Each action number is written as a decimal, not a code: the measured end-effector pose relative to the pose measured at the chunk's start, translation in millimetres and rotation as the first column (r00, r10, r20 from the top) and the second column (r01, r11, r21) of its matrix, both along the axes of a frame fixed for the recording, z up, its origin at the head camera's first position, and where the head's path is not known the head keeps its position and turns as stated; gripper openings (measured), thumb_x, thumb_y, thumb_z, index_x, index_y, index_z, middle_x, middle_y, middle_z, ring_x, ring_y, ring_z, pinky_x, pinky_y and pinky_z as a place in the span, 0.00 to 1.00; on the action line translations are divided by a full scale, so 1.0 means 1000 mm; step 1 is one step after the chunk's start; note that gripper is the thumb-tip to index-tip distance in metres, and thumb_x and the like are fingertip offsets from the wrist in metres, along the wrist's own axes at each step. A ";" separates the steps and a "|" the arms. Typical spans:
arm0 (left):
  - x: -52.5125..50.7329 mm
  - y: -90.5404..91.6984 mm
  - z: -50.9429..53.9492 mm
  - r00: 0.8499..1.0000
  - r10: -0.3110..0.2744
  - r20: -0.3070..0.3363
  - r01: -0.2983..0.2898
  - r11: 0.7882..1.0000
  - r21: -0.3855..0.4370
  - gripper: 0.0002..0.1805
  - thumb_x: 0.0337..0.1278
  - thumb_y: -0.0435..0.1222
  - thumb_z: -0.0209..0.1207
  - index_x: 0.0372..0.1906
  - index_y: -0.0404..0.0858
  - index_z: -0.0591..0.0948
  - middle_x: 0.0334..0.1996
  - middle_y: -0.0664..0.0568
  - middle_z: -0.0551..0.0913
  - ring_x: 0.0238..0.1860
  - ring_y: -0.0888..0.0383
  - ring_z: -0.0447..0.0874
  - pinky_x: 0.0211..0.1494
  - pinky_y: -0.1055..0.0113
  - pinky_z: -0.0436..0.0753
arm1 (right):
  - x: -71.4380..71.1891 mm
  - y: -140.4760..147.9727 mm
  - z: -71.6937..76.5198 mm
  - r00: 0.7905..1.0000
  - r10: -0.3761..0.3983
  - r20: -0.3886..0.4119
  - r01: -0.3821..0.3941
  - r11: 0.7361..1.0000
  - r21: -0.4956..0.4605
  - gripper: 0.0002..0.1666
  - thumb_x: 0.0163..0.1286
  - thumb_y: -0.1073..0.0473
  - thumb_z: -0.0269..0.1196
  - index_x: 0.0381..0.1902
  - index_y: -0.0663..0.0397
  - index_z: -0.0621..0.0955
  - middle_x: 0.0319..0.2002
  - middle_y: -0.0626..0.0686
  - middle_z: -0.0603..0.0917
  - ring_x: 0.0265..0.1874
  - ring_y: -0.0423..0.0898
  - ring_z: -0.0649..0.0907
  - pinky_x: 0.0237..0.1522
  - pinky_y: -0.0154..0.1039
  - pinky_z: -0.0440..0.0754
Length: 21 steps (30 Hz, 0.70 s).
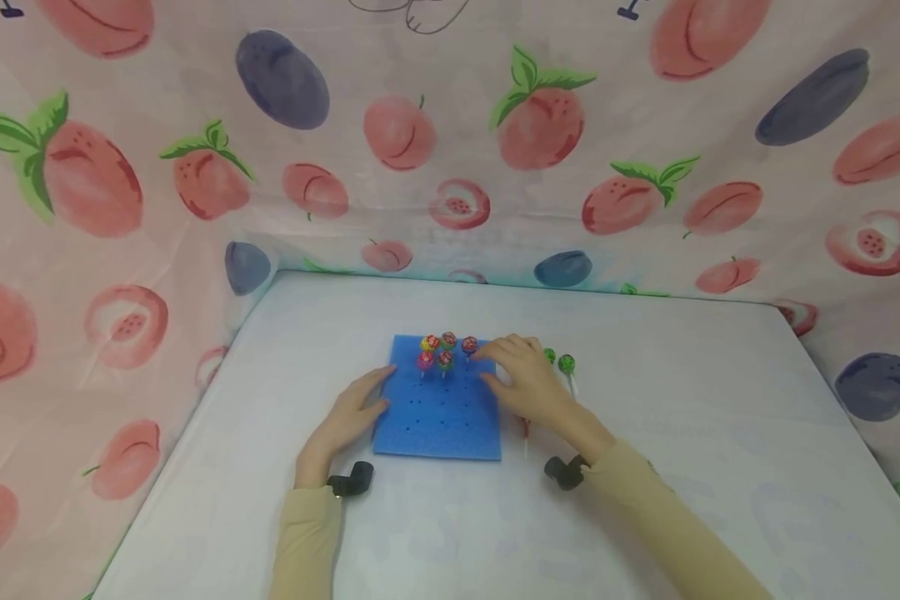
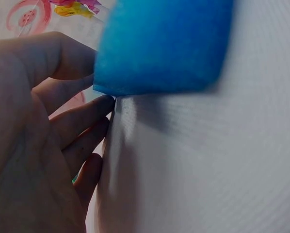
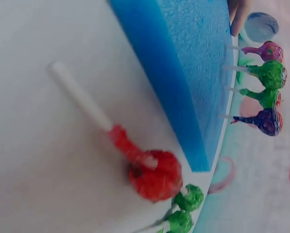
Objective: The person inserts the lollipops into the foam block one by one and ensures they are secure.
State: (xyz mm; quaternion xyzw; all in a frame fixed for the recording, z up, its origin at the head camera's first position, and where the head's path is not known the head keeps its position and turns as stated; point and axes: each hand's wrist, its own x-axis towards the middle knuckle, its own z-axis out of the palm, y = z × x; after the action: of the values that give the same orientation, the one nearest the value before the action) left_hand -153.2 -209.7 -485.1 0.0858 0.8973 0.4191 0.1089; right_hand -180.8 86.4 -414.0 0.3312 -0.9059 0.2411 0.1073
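Observation:
A blue foam board (image 1: 457,437) with rows of small holes lies on the table. Several wrapped lollipops stand upright in its far part, among them a purple lollipop (image 1: 469,343), a pink lollipop (image 1: 425,360) and a yellow-red lollipop (image 1: 430,342). My left hand (image 1: 348,414) touches the board's left edge with its fingertips, fingers loosely bent. Over the board's right edge hovers my right hand (image 1: 528,379), thumb and fingers apart. Its fingertips are close to the purple lollipop (image 3: 266,121), with a gap between them in the right wrist view. Neither hand grips anything.
Right of the board, a red lollipop (image 3: 157,177) lies loose on the white table (image 1: 217,508), partly hidden by my right hand in the head view. Two green lollipops (image 1: 566,364) lie beyond it. A fruit-print cloth (image 1: 450,125) hangs behind the table.

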 end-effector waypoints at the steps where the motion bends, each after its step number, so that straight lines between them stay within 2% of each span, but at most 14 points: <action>1: 0.000 0.000 0.000 1.000 -0.002 -0.003 0.002 1.000 0.000 0.30 0.69 0.36 0.48 0.74 0.48 0.59 0.75 0.44 0.58 0.77 0.42 0.50 0.78 0.42 0.53 | 0.001 0.003 0.000 1.000 -0.002 0.007 0.002 1.000 0.005 0.15 0.62 0.60 0.66 0.48 0.50 0.82 0.46 0.48 0.85 0.49 0.48 0.79 0.53 0.49 0.72; 6: 0.000 -0.001 0.001 1.000 -0.010 -0.010 0.010 1.000 0.003 0.31 0.68 0.36 0.48 0.74 0.47 0.59 0.75 0.44 0.58 0.76 0.41 0.50 0.77 0.41 0.53 | 0.007 0.016 -0.001 0.999 -0.028 0.025 0.028 1.000 0.014 0.14 0.63 0.60 0.65 0.47 0.50 0.82 0.47 0.49 0.85 0.50 0.48 0.79 0.54 0.49 0.72; 13: 0.000 -0.002 0.000 1.000 -0.013 0.000 0.013 1.000 0.005 0.30 0.69 0.36 0.48 0.74 0.48 0.59 0.75 0.44 0.57 0.77 0.41 0.49 0.78 0.42 0.52 | 0.016 0.034 -0.010 0.992 -0.109 0.059 0.107 0.994 0.038 0.13 0.61 0.62 0.65 0.44 0.49 0.82 0.46 0.49 0.85 0.49 0.49 0.79 0.54 0.49 0.75; 21: 0.000 -0.003 -0.004 1.000 -0.021 0.003 0.021 1.000 -0.006 0.30 0.69 0.36 0.47 0.75 0.48 0.58 0.75 0.44 0.57 0.77 0.41 0.48 0.78 0.41 0.52 | 0.027 0.051 -0.025 0.973 -0.171 0.154 0.163 0.985 0.064 0.16 0.61 0.59 0.66 0.48 0.51 0.82 0.45 0.51 0.85 0.43 0.48 0.82 0.49 0.48 0.82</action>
State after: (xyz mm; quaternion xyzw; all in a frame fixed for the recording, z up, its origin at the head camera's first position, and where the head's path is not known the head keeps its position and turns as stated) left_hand -153.6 -212.5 -488.7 0.0941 0.8975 0.4153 0.1147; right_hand -154.1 137.4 -438.9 0.2362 -0.9421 0.2336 0.0460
